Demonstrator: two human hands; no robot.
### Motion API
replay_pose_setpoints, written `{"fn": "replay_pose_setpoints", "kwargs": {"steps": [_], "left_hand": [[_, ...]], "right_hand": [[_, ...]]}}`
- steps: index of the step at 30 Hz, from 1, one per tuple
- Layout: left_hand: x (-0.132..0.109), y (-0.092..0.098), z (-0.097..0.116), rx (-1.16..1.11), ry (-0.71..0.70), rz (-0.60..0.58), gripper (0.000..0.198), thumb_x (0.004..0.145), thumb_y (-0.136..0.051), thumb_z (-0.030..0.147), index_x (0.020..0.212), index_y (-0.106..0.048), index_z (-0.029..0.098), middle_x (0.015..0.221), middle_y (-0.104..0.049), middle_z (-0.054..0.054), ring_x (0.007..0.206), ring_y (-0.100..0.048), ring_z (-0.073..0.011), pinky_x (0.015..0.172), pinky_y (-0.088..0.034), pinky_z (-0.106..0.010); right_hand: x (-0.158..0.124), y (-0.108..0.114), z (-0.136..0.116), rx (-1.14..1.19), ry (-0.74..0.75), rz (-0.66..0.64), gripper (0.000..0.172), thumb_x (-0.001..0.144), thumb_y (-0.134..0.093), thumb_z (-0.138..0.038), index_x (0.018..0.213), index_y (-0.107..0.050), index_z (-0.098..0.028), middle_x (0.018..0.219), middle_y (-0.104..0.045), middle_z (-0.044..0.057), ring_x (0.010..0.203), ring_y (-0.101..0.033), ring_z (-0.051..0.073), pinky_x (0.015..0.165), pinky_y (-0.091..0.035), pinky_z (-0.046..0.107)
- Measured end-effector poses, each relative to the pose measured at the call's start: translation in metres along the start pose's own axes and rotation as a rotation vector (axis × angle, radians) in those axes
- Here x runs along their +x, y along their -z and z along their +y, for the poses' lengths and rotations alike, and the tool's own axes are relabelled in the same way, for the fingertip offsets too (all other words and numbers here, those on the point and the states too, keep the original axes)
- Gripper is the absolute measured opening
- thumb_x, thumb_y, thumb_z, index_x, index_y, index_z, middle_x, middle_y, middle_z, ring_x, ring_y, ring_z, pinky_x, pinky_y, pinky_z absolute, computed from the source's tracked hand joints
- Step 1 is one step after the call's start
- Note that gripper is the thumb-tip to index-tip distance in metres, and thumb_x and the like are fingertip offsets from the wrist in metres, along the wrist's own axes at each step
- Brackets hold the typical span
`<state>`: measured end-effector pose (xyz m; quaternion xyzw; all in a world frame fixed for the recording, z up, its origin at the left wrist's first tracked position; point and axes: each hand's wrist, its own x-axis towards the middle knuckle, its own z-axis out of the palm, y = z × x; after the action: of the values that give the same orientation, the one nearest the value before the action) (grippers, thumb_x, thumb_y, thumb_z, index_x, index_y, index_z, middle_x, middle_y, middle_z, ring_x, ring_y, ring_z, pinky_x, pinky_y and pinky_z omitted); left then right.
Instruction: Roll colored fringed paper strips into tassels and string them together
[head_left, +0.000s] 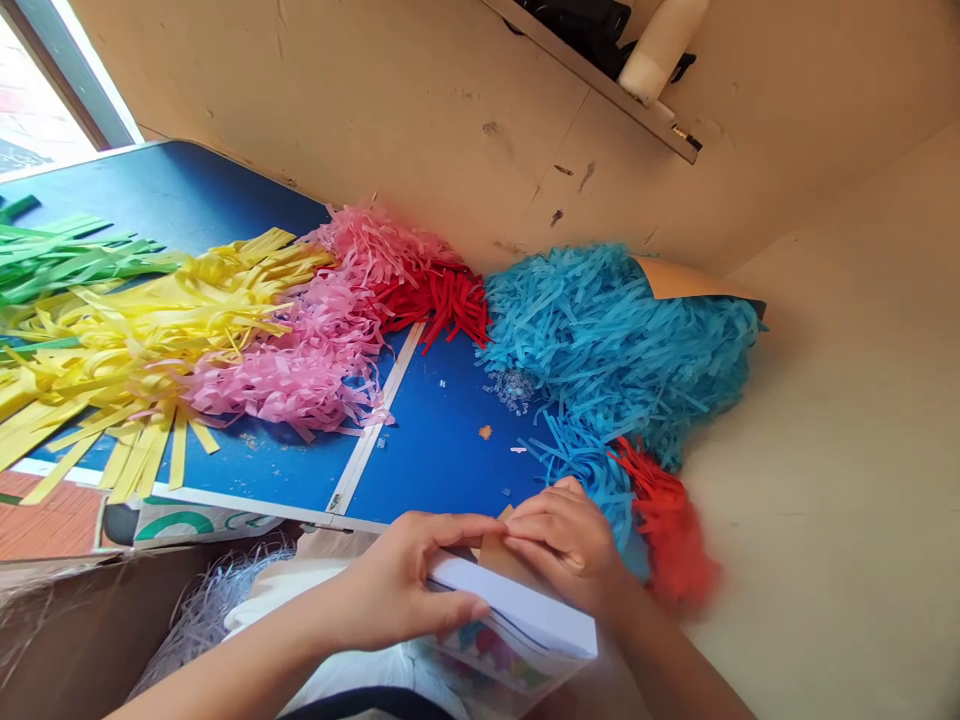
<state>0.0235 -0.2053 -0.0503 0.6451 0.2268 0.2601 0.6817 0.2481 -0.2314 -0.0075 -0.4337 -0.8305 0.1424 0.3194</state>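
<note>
Close to my body is a white box (pixel 536 605) with a clear side, through which coloured bits show. My left hand (pixel 401 585) is closed around its left end, thumb on the near side and fingers over the far edge. A brown paper or card piece (pixel 499 558) lies against the box's far side. My right hand (pixel 566 540) pinches at this brown piece, its fingertips meeting my left index fingertip. Blue shredded paper (pixel 592 470) and a red bunch of strips (pixel 667 530) hang over the table edge just beyond my right hand.
The blue table (pixel 457 430) carries piles of yellow strips (pixel 172 320), pink shreds (pixel 300 370), green strips (pixel 75 255), red strips (pixel 450 300) and a large blue heap (pixel 615 340). A cardboard box (pixel 82 630) with clear shreds stands at lower left. A wall shelf (pixel 600 85) juts out above.
</note>
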Motion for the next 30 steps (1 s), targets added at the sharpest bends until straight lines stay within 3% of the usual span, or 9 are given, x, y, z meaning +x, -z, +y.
{"fn": "replay_pose_setpoints", "kwargs": {"steps": [6, 12, 18, 22, 25, 30], "left_hand": [[-0.0028, -0.0018, -0.0007, 0.059, -0.002, -0.031, 0.066, 0.078, -0.073, 0.029, 0.141, -0.052, 0.021, 0.124, -0.069, -0.007, 0.097, -0.067, -0.0204, 0.08, -0.053, -0.024], [-0.0026, -0.0039, -0.0048, -0.05, 0.002, -0.021, 0.072, 0.078, -0.074, 0.034, 0.143, -0.049, 0.018, 0.126, -0.068, -0.01, 0.104, -0.067, -0.0247, 0.086, -0.054, -0.029], [-0.004, -0.0023, -0.0053, -0.015, 0.002, -0.021, 0.07, 0.078, -0.074, 0.03, 0.143, -0.05, 0.019, 0.125, -0.068, -0.009, 0.101, -0.067, -0.0228, 0.083, -0.054, -0.026], [-0.0047, -0.0011, -0.0026, -0.01, -0.006, -0.027, 0.069, 0.078, -0.073, 0.03, 0.143, -0.05, 0.02, 0.12, -0.07, -0.008, 0.097, -0.066, -0.0214, 0.081, -0.053, -0.025], [-0.0052, -0.0012, -0.0017, -0.012, -0.005, -0.044, 0.07, 0.079, -0.072, 0.03, 0.144, -0.048, 0.021, 0.116, -0.071, -0.006, 0.09, -0.066, -0.0187, 0.076, -0.052, -0.023], [-0.0061, -0.0015, -0.0049, -0.03, -0.004, -0.046, 0.07, 0.078, -0.073, 0.028, 0.143, -0.049, 0.022, 0.119, -0.07, -0.006, 0.09, -0.065, -0.0183, 0.077, -0.052, -0.023]], "right_hand": [[0.001, 0.0007, -0.0031, 0.04, -0.143, -0.074, 0.014, 0.095, -0.062, -0.03, 0.088, -0.071, -0.023, 0.083, -0.075, 0.0, 0.073, -0.068, 0.015, 0.071, -0.041, 0.033], [0.0014, 0.0003, -0.0048, -0.048, -0.043, -0.009, 0.008, 0.093, -0.064, -0.023, 0.088, -0.071, -0.023, 0.082, -0.074, 0.0, 0.071, -0.065, 0.015, 0.071, -0.04, 0.035], [0.0024, -0.0006, -0.0083, -0.077, 0.035, -0.006, 0.011, 0.094, -0.062, -0.018, 0.089, -0.069, -0.025, 0.085, -0.074, 0.0, 0.073, -0.064, 0.015, 0.073, -0.039, 0.035], [0.0026, -0.0012, -0.0073, -0.054, -0.035, 0.012, 0.004, 0.094, -0.063, -0.024, 0.093, -0.066, -0.023, 0.087, -0.073, 0.002, 0.077, -0.066, 0.017, 0.074, -0.041, 0.035], [0.0022, -0.0009, -0.0057, -0.041, -0.075, -0.016, 0.01, 0.094, -0.063, -0.032, 0.097, -0.067, -0.023, 0.088, -0.073, 0.003, 0.077, -0.065, 0.018, 0.073, -0.042, 0.036], [0.0018, -0.001, -0.0056, -0.051, -0.063, -0.024, 0.006, 0.093, -0.065, -0.026, 0.096, -0.069, -0.022, 0.087, -0.074, 0.002, 0.075, -0.063, 0.018, 0.072, -0.04, 0.036]]}}
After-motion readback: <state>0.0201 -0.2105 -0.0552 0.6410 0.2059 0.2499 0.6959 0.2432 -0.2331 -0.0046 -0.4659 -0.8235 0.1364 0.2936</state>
